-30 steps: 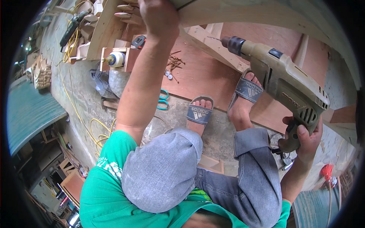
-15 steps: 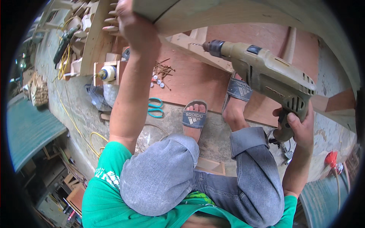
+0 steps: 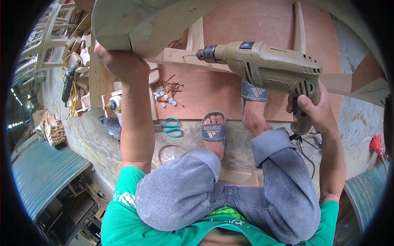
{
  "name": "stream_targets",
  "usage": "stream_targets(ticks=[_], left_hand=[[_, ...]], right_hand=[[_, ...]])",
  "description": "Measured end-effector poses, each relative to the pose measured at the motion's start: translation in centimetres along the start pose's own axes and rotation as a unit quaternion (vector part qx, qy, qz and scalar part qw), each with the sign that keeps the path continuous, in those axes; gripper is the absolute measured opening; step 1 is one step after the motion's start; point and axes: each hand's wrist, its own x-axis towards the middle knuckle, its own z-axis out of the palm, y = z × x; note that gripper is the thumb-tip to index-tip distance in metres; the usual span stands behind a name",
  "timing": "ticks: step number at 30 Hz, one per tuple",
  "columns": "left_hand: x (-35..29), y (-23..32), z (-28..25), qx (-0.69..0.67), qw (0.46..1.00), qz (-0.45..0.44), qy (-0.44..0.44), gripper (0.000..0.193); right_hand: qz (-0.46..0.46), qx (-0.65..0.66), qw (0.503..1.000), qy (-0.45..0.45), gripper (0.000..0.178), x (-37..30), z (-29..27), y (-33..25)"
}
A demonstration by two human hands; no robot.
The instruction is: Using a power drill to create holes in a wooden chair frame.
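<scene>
Drill (image 3: 271, 65) sits further left in head view than before, bit (image 3: 189, 55) pointing left over wooden strip (image 3: 171, 58), right hand (image 3: 318, 108) closed round its handle (image 3: 302, 124). Left hand (image 3: 125, 65) against curved wooden piece (image 3: 113, 26), partly hidden, can't tell grip.

The curved wood (image 3: 117, 26), cut off above, partly hides the left hand (image 3: 124, 63).

A khaki power drill (image 3: 271, 67) with a black chuck (image 3: 207, 54) is held nearly level, its thin bit (image 3: 189, 55) pointing left. Left of the drill, a pale, curved wooden piece (image 3: 119, 24) shows a dark joint line.
</scene>
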Motion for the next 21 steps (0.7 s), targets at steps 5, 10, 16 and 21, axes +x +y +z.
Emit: stream_targets(ticks=[5, 10, 16, 21], left_hand=[[0.2, -0.1, -0.2, -0.012, 1.0, -0.009, 0.0, 0.049], [0.4, -0.2, -0.5, 0.014, 1.0, -0.011, -0.012, 0.051], [0.1, -0.2, -0.4, 0.007, 1.0, -0.015, -0.012, 0.052], [-0.2, 0.1, 0.1, 0.007, 1.0, -0.004, -0.007, 0.05]], right_hand=[[-0.018, -0.016, 1.0, 0.0, 0.059, 0.2, -0.2, 0.2], [-0.022, -0.032, 0.999, -0.006, 0.06, 0.6, -0.1, 0.2], [-0.038, -0.038, 0.998, -0.016, 0.059, 1.4, 0.2, 0.2], [-0.028, -0.036, 0.998, -0.035, 0.057, 1.7, 0.4, -0.2]])
